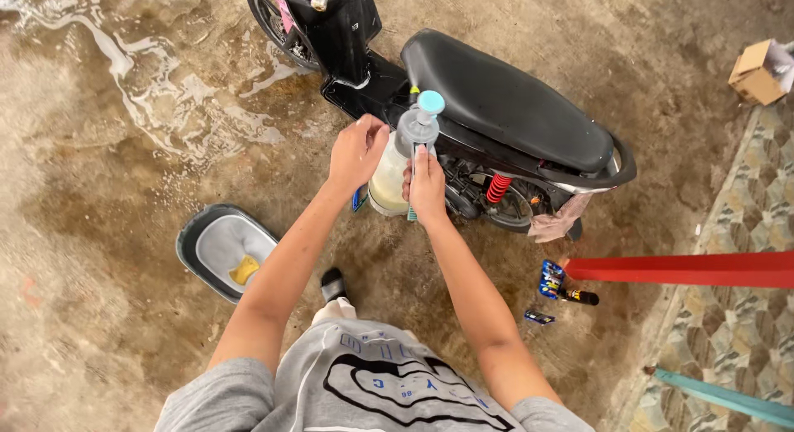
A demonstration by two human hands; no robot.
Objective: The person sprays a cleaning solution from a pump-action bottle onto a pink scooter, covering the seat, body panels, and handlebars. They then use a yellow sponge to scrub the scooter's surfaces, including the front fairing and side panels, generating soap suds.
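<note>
2 hands: L (pixel 357 151) fingers pinched shut, R (pixel 427 186) grips 1 sprayer bottle (pixel 395 163).

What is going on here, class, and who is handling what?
A person stands on a wet concrete floor beside a black scooter. Both hands hold a pump sprayer bottle of pale liquid: the right hand grips its grey top, the left hand is at its side. A grey basin with a yellow sponge sits on the floor nearby.

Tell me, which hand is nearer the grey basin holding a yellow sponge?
Left. The left hand is up and right of the grey basin; the right hand, gripping the pump sprayer bottle, is farther right.
</note>
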